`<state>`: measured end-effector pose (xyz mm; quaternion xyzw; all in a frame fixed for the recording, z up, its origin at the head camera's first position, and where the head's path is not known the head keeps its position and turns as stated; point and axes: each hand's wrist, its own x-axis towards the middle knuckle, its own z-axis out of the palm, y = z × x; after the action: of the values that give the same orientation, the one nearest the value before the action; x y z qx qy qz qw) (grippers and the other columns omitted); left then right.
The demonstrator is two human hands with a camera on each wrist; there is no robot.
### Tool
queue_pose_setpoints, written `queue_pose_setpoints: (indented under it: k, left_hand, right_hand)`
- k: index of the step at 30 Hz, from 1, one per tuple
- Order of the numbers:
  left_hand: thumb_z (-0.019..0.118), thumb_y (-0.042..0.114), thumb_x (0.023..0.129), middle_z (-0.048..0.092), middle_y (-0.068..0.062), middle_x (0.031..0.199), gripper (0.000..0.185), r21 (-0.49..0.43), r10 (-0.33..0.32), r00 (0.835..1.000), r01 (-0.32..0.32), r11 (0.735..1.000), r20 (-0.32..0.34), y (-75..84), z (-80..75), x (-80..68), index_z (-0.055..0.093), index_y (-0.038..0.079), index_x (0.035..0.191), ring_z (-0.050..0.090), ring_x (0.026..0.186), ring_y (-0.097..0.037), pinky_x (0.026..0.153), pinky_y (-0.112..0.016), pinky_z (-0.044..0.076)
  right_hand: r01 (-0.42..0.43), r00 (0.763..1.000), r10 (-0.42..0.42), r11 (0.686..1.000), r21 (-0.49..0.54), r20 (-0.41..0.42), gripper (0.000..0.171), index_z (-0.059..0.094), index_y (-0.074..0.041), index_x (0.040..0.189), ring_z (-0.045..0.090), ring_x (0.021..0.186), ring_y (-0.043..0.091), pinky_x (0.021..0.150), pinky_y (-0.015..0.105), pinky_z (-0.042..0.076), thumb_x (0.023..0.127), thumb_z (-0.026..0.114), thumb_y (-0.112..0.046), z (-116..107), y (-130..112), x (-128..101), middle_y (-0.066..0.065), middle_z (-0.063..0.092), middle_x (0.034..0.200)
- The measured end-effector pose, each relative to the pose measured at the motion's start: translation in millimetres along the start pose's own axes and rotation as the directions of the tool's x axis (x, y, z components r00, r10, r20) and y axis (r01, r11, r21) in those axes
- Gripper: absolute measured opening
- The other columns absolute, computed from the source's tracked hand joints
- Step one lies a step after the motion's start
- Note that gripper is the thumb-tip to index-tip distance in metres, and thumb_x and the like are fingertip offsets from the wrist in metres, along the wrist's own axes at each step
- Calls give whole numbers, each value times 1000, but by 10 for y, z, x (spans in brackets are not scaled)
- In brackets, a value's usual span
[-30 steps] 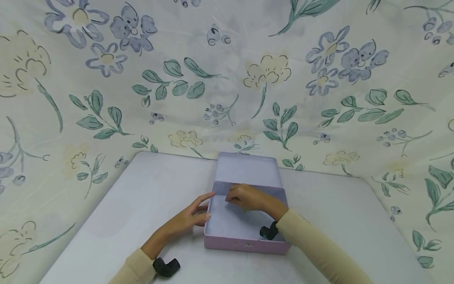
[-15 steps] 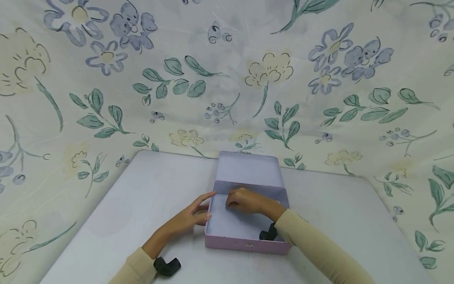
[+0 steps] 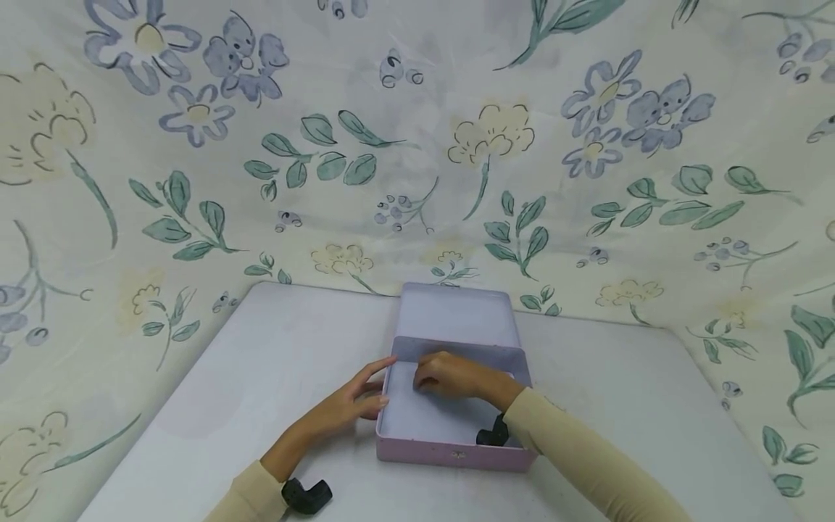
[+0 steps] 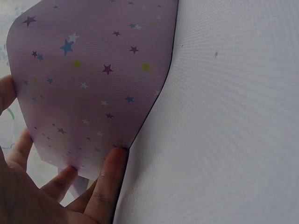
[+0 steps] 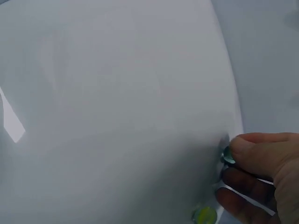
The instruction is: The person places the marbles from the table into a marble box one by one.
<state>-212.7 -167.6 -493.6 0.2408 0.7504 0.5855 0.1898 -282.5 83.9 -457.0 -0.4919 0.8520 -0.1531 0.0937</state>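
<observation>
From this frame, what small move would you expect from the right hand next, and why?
Probably lift the small bluish bead clear of the tin's floor. The right hand is inside the open pink tin, fingertips pinching the bead near a corner; a yellowish bead lies beside. The left hand steadies the tin's side.

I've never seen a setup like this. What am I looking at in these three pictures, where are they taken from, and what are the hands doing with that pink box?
There is no machine: a person works with bare hands and wears three cameras. The wide picture comes from one on the head, the other two from one on each wrist.

On the white table lies an open pink tin, its lid tilted back towards a flowered cloth.

The left hand rests against the tin's outer left wall; its wrist view shows fingertips touching the star-printed side.

The right hand reaches inside the tin. Its wrist view shows the fingers pinching a small greenish bead, with a yellowish bead on the tin's floor below.
</observation>
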Motion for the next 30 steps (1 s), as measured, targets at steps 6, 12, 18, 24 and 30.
queue_pose_setpoints:
  k: [6, 12, 18, 24, 30]
  left_hand:
    - [49, 20, 104, 2, -19, 168, 66, 2, 2, 1000, -2, 1000, -5, -15, 13, -5, 14, 21, 161, 23, 145, -57, 96, -47, 57]
    - [49, 20, 104, 1, -19, 168, 66, 10, 10, 1000, -10, 1000, -6, -9, 3, -10, 15, 22, 161, 22, 145, -58, 96, -47, 57]
    - [49, 20, 104, 1, -18, 168, 66, 4, 2, 1000, -2, 1000, -7, 1, 18, -2, 15, 22, 161, 21, 145, -58, 96, -49, 57]
    - [49, 21, 104, 2, -18, 168, 66, 7, -15, 1000, 15, 1000, -13, 1, 50, -4, 15, 22, 161, 22, 145, -57, 96, -49, 57]
    - [50, 20, 104, 4, -19, 167, 66, 32, -14, 999, 15, 999, -36, 18, 26, -5, 17, 24, 160, 23, 145, -57, 95, -47, 57]
  right_hand:
    - [0, 1000, 0, 1000, 14, -21, 16, 77, -7, 106, 63, 84, 4, 77, 13, 54, 95, 69, -15, -27, -6, 14, 3, 73, 99]
    - [32, 994, -27, 998, 47, -101, 18, 76, -4, 106, 67, 86, 8, 77, 14, 55, 96, 68, -17, -191, -10, 18, 4, 75, 99]
    - [55, 991, -51, 998, 36, -121, 19, 75, -2, 107, 67, 85, 8, 76, 14, 55, 96, 68, -15, -399, -46, -81, 4, 74, 97]
    - [39, 993, -34, 999, 38, -116, 20, 75, -4, 109, 64, 82, 4, 74, 12, 54, 96, 68, -17, -614, -158, -320, 3, 73, 96]
    - [79, 982, -76, 997, 12, -173, 15, 75, -8, 107, 64, 82, 3, 73, 12, 55, 94, 70, -11, -817, -175, -610, 0, 73, 95]
